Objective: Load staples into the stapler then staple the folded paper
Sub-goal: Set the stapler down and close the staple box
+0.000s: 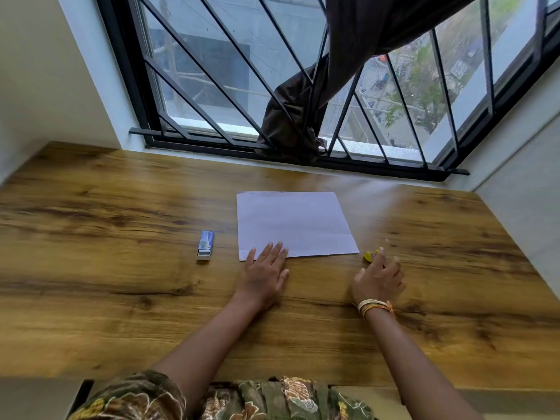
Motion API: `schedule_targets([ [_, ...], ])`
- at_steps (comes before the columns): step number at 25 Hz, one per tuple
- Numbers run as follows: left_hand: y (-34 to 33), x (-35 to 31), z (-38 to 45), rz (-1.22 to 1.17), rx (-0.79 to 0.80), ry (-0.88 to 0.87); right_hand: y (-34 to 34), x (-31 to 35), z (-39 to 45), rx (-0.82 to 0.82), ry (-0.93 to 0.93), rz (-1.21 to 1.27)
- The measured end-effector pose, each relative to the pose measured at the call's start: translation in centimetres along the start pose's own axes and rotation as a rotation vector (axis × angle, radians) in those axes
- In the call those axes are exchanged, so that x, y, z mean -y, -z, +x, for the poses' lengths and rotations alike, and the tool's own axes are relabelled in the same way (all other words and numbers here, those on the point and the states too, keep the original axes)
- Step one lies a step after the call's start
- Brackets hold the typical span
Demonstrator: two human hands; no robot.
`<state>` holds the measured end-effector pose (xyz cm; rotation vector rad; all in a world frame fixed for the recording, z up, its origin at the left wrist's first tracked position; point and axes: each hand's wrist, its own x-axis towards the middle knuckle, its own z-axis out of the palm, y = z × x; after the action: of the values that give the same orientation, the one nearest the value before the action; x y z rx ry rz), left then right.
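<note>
Stapler, small yellow plastic one (370,256), is sitting at 11 o'clock off my right hand (378,281), whose spread, empty fingers are almost touching it; my left hand (263,272) is resting flat on the white folded paper (294,224).

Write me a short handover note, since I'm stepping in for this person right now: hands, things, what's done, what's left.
Left hand: flat, fingertips resting on the near edge of the paper.
Right hand: open, reaching at a small yellow object, likely the stapler, mostly hidden; not gripped.
Staple box: on the wooden desk, left of the paper, apart from it.
Done: nothing visible.
Left: load staples, staple paper.
</note>
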<state>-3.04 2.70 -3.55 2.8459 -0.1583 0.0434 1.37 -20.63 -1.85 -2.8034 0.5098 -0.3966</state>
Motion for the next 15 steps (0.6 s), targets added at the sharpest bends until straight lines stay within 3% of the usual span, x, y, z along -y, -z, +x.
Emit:
schedule_targets([
  [4, -0.2, 0.1, -0.2, -0.087, -0.111, 0.014, 0.8, -1.0, 0.4, 0.118, 0.041, -0.047],
  [7, 0.1, 0.2, -0.7, -0.154, -0.229, 0.070, 0.9, -0.4, 0.3, 0.117, 0.028, 0.041],
  [11, 0.7, 1.3, -2.5, -0.202, -0.363, 0.125, -0.2, 4.4, -1.2, 0.041, 0.199, 0.253],
  [15, 2.0, 4.5, -4.0, -0.231, -0.495, 0.237, -0.7, 11.8, -3.4, 0.149, 0.346, 0.445],
])
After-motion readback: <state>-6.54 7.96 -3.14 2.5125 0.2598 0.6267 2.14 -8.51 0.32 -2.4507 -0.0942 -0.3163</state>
